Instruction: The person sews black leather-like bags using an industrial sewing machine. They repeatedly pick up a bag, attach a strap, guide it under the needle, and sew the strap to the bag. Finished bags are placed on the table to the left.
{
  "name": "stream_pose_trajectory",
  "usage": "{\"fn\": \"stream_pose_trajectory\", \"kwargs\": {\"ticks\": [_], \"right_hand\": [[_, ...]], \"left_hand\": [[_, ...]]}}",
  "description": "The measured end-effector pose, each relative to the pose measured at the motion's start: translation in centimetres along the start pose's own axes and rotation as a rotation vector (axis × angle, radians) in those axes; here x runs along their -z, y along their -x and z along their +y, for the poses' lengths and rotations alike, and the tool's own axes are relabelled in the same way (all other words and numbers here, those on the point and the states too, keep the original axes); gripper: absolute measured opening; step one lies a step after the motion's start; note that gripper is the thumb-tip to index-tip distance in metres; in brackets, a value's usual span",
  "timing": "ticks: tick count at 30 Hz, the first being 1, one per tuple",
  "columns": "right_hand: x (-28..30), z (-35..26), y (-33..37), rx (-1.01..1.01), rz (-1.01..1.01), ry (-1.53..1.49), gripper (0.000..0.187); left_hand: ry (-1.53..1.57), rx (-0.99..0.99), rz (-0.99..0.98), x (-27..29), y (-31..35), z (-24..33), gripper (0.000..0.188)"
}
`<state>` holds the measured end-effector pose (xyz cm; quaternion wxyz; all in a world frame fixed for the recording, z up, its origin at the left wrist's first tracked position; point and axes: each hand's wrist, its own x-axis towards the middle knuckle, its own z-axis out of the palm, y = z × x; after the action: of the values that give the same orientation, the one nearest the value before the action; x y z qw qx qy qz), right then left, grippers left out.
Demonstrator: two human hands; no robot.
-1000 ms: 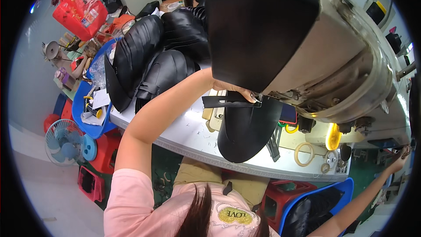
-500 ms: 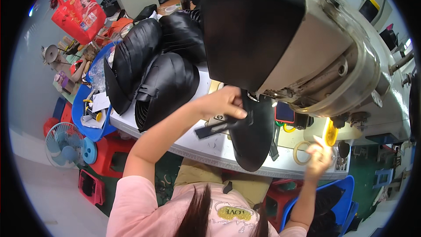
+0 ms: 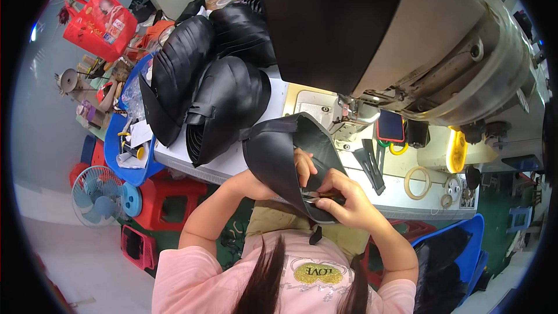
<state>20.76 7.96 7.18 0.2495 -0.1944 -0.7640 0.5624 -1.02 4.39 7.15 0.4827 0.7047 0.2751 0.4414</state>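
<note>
A curved black leather piece (image 3: 270, 154) is folded over in front of me, close to the table's front edge. My left hand (image 3: 303, 166) is closed on it, with the fingers inside the fold and part of the palm hidden behind the leather. At the lower rim of the piece my right hand (image 3: 346, 195) pinches a small metal tool (image 3: 311, 196) that looks like thread snips. Its tips lie close to the leather and the left fingers. Behind the piece stands the sewing machine (image 3: 447, 35), its needle area (image 3: 349, 104) just beyond the leather.
Stacked black leather pieces (image 3: 232, 93) fill the table's left side. Black strips (image 3: 369, 166), a red-edged phone (image 3: 390, 126) and a tape ring (image 3: 417, 183) lie right of the hands. A blue tub (image 3: 479, 227) stands low right, a red stool (image 3: 168, 197) and fan (image 3: 96, 196) low left.
The leather piece has come away from under the machine toward me and is folded over. My right hand has moved left from beside the yellow object to the piece, now with the snips.
</note>
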Motion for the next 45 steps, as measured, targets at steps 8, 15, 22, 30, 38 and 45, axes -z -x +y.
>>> {"fn": "stream_pose_trajectory", "kwargs": {"ticks": [8,15,22,30,38,45], "right_hand": [[2.9,1.8,2.6,0.202,0.561,-0.271,0.026],[0.9,2.4,1.3,-0.054,0.749,-0.238,0.027],[0.6,1.2,1.1,0.025,0.929,0.067,0.015],[-3.4,0.8,2.0,-0.123,0.492,-0.313,0.002],[-3.8,1.9,1.4,-0.154,0.625,-0.303,0.016],[-3.7,1.9,1.4,-0.196,0.728,-0.107,0.031]], "left_hand": [[0.532,-0.018,0.401,0.1,1.9,0.0,0.013],[0.842,0.531,0.736,-4.9,3.8,-1.3,0.035],[0.900,0.555,0.887,-8.8,5.1,-2.0,0.039],[0.841,0.288,0.933,-8.2,3.6,-1.3,0.040],[0.937,0.220,0.941,-8.7,3.2,-1.4,0.040],[1.060,0.280,0.903,-8.4,3.3,-1.6,0.047]]}}
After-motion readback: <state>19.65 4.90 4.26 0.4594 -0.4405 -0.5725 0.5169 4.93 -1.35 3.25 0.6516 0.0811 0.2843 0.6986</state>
